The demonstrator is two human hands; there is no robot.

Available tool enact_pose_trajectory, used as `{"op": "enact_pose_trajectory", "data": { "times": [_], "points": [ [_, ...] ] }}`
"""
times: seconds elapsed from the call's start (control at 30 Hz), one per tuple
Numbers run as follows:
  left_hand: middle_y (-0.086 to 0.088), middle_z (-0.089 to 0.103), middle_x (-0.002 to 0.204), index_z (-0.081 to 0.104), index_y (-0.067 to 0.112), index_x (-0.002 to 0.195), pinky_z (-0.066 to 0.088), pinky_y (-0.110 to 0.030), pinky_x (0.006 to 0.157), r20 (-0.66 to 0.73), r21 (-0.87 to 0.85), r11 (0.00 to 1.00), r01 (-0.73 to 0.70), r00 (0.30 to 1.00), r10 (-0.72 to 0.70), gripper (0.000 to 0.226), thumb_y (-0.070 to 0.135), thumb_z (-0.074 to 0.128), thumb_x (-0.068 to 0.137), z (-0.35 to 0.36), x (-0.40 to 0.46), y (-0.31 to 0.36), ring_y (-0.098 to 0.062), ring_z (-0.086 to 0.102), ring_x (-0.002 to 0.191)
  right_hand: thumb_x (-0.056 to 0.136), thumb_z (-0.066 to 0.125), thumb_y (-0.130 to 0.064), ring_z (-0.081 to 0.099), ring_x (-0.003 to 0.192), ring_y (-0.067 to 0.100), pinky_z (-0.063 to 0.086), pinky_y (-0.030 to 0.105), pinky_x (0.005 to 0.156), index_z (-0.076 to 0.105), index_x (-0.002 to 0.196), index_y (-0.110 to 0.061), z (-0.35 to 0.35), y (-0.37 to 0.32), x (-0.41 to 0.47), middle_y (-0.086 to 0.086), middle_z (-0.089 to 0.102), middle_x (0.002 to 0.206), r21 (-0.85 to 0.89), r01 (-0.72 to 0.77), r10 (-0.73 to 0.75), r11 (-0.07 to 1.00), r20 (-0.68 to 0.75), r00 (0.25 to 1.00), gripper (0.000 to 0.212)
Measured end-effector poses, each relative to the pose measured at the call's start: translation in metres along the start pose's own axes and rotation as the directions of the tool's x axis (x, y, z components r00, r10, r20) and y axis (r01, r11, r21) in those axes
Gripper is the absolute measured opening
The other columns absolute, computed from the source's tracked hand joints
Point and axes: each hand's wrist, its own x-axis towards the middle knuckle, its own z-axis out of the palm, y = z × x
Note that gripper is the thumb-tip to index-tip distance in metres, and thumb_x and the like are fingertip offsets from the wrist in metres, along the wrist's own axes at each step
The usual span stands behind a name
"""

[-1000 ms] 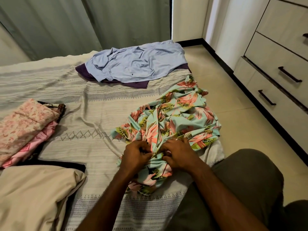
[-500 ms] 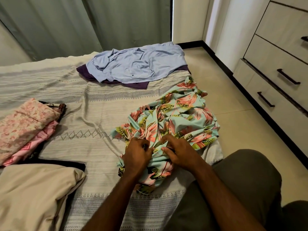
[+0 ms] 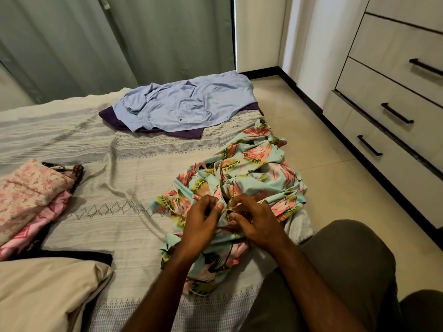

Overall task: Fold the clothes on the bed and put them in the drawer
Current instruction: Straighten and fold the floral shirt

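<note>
Both hands bunched into the floral garment at the bed's near edge.

The floral garment [image 3: 242,178], thin, crumpled, mint with pink and yellow leaves, lies heaped on the woven cream bedspread [image 3: 124,178]; the left hand [image 3: 203,224] and right hand [image 3: 255,222] each pinch a fold of it, fingers curled. Farther up, one wrinkled pale-blue shirt [image 3: 187,104] lies over one purple garment [image 3: 184,134]. To the left sits a folded pink stack [image 3: 28,197], a beige pillow [image 3: 45,291] nearer. Three dark bar handles show on the pale, flat drawer fronts [image 3: 388,89] at right.
</note>
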Motion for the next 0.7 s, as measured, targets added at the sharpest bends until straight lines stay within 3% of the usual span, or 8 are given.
{"op": "enact_pose_trajectory", "data": {
  "times": [0.07,0.17,0.37,0.53,0.63,0.7],
  "points": [
    [0.003,0.044,0.066,0.050,0.008,0.081,0.040,-0.036,0.058,0.034,-0.031,1.000,0.004,0.999,-0.003,0.026,0.021,0.059,0.101,0.003,-0.003,0.003,-0.012,0.042,0.060,0.095,0.066,-0.015,0.071,0.090,0.004,0.062,0.027,0.073,0.058,0.112,-0.035,-0.001,-0.001,0.000,-0.006,0.073,0.099,0.024,0.008,-0.007,1.000,-0.042,0.999,0.027],
    [0.002,0.036,0.071,0.049,0.011,0.081,0.037,-0.028,0.060,0.063,-0.038,0.999,0.019,0.998,-0.017,0.023,0.020,0.062,0.099,0.004,-0.007,0.008,-0.009,0.037,0.064,0.095,0.065,-0.010,0.070,0.088,0.004,0.060,0.024,0.074,0.064,0.111,-0.028,-0.003,-0.001,-0.001,-0.007,0.073,0.094,0.069,0.045,-0.040,0.997,-0.076,0.996,0.025],
    [-0.025,0.054,0.079,0.062,0.003,0.089,0.042,-0.035,0.060,0.102,-0.114,0.990,0.078,0.993,-0.066,0.016,0.016,0.062,0.099,0.000,-0.004,0.011,-0.017,0.049,0.068,0.090,0.066,-0.001,0.065,0.088,0.002,0.051,0.015,0.076,0.074,0.104,-0.015,-0.001,0.005,0.003,-0.001,0.073,0.096,-0.042,0.140,-0.143,0.989,-0.089,0.986,0.021],
    [-0.026,0.065,0.088,0.067,0.002,0.090,0.048,-0.038,0.070,0.032,-0.205,0.972,0.114,0.993,-0.109,0.011,0.005,0.060,0.097,0.002,-0.001,0.013,-0.026,0.061,0.077,0.090,0.065,-0.008,0.054,0.105,0.015,0.048,0.040,0.084,0.070,0.100,-0.015,-0.001,0.004,0.005,0.000,0.058,0.116,-0.256,0.245,-0.274,0.935,-0.083,0.958,0.013],
    [-0.023,0.065,0.087,0.068,0.007,0.087,0.052,-0.044,0.071,-0.071,-0.198,0.978,0.069,0.994,-0.084,0.008,0.006,0.064,0.094,0.000,0.001,0.011,-0.035,0.063,0.078,0.092,0.063,-0.007,0.053,0.111,0.018,0.047,0.040,0.089,0.067,0.100,-0.010,0.000,-0.001,0.004,0.001,0.057,0.117,-0.261,0.290,-0.319,0.921,-0.077,0.945,0.009],
    [-0.017,0.063,0.078,0.068,0.014,0.082,0.050,-0.039,0.067,-0.081,-0.202,0.979,0.035,0.995,-0.053,0.014,0.006,0.066,0.093,-0.001,0.001,0.013,-0.029,0.059,0.071,0.091,0.063,-0.003,0.057,0.106,0.020,0.049,0.036,0.091,0.066,0.098,-0.006,0.001,-0.002,0.004,0.004,0.061,0.110,-0.226,0.318,-0.336,0.921,-0.045,0.941,0.009]
  ]
}}
